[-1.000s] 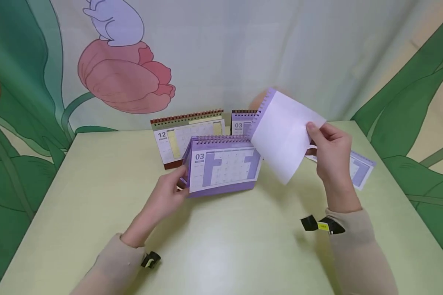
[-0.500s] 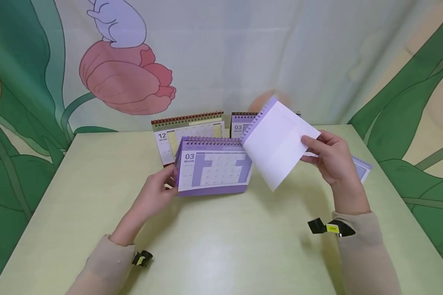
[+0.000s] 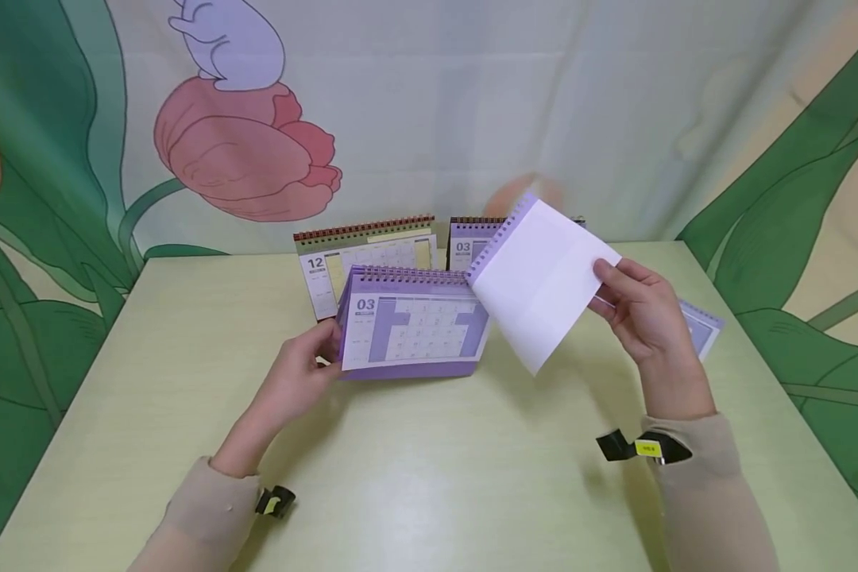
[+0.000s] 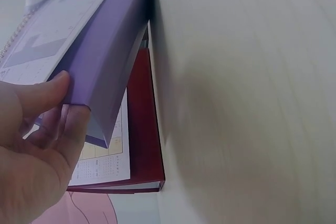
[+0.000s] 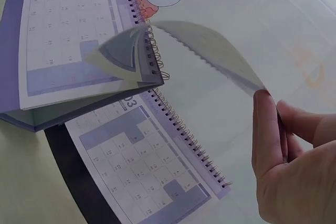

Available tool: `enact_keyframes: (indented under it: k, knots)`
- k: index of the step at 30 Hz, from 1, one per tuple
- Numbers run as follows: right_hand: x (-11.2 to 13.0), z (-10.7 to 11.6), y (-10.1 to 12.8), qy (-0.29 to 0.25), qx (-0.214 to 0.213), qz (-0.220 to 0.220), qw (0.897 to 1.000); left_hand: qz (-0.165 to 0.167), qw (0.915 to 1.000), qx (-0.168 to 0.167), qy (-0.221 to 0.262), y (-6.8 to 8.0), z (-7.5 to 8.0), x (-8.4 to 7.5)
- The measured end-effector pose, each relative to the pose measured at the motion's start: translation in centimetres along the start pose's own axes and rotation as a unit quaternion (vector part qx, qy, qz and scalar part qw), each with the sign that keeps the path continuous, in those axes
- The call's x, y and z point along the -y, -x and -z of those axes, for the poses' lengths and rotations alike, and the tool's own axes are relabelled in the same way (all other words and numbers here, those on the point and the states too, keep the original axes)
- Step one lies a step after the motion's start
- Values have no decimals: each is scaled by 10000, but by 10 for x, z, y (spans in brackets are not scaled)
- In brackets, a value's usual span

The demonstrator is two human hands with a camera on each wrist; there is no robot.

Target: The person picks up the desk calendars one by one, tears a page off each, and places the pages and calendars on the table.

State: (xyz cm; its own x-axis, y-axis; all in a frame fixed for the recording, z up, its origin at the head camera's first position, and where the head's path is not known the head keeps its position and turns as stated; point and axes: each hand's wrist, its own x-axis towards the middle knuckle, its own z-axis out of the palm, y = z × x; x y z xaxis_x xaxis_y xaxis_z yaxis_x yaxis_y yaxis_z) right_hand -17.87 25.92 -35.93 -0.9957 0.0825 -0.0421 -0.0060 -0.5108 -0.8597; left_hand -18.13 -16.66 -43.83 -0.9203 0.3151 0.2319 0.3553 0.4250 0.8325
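A purple desk calendar [image 3: 429, 330] showing month 03 stands tilted over the table. My left hand [image 3: 296, 377] grips its lower left corner; in the left wrist view the thumb lies on the purple base [image 4: 100, 51] and the fingers curl under its edge. With thumb and fingers my right hand [image 3: 647, 318] pinches the corner of a calendar page [image 3: 543, 278], its blank back facing me. The page's toothed punched edge is off most of the coil. Its lower end meets the right end of the coil [image 5: 157, 64]; whether it is still attached I cannot tell.
Behind stand a calendar with a red base [image 3: 318, 286] showing month 12 and a second purple calendar [image 3: 465, 238] with a black base, partly hidden. A loose calendar page [image 3: 702, 326] lies on the table [image 3: 429, 477] beyond my right hand. A printed curtain [image 3: 415, 103] hangs behind.
Over the last second the purple calendar and my left hand have shifted left. The held page has come slightly left and down with my right hand. The last half second shows hardly any movement.
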Motion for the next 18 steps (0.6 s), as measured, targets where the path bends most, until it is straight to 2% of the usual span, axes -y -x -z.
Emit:
enact_keyframes:
  k: [7,12,18]
  knots:
    - [4,3,-1,-360,-275,-21,9990,52,10000,39,-8,-3,-2,-5]
    - [11,10,-2,-745,-214,-163,9969,56,10000,-9,9,-1,-1,-5]
    - [15,19,-4,-810,-207,-296,9961,-44,10000,62,-7,1,2,-10]
